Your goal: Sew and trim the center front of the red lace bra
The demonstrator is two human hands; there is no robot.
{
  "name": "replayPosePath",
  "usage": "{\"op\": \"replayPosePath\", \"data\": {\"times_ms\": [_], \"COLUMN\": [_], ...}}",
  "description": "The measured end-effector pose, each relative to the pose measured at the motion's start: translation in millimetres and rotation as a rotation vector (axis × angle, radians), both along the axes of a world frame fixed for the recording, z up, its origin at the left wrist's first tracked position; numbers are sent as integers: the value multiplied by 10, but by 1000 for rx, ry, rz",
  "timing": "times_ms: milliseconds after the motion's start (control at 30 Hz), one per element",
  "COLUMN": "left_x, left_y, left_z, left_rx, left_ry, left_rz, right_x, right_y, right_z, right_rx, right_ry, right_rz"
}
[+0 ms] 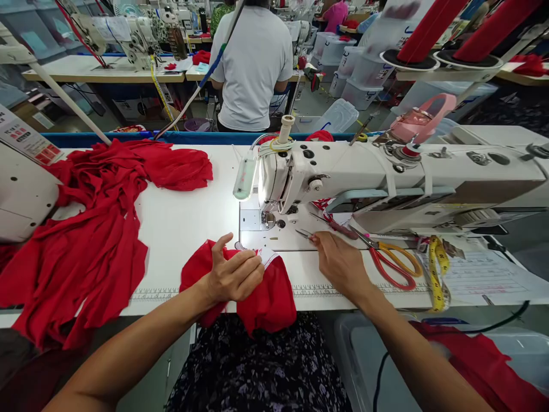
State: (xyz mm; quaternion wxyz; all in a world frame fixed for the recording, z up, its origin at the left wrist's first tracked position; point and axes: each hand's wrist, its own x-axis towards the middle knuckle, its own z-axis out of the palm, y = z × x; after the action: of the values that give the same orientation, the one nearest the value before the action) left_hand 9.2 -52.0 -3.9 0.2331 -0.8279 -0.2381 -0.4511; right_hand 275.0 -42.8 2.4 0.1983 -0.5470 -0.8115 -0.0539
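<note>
A piece of red cloth hangs over the table's front edge onto my lap, with a white printed strip along its top. My left hand lies on this cloth, fingers curled in and thumb raised; the fingertips are partly hidden, but they appear to grip it. In front of the sewing machine, my right hand is closed around small thread snips. Their two pointed blades stick out leftward over the machine bed, slightly apart, while the handles are hidden in my fingers. The machine's presser foot is just beyond both hands.
A heap of red cloth covers the left side. Orange-and-red-handled scissors, a yellow tape measure and a written sheet lie at right. Below is a plastic bin. A person sits ahead, facing away.
</note>
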Motion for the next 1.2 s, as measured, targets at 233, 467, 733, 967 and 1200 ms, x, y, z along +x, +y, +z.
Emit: {"op": "replayPosePath", "data": {"times_ms": [233, 467, 733, 967, 1200], "left_x": [-11, -13, -9, -15, -16], "left_y": [-8, -9, -4, -3, -8], "left_z": [-13, -24, -21, -27, -22], "left_rx": [-13, -5, -6, -1, -17], "left_ry": [31, 35, 49, 60, 59], "left_rz": [-25, -4, -2, -6, -23], "right_x": [-449, -493, -494, -494, -488], "right_y": [-497, -479, -496, -493, -488], "right_z": [160, 107, 85, 82, 94], "right_rx": [-96, 71, 83, 98, 84], "right_ry": [114, -1, -5, 3, -35], "right_rz": [124, 119, 117, 117, 102]}}
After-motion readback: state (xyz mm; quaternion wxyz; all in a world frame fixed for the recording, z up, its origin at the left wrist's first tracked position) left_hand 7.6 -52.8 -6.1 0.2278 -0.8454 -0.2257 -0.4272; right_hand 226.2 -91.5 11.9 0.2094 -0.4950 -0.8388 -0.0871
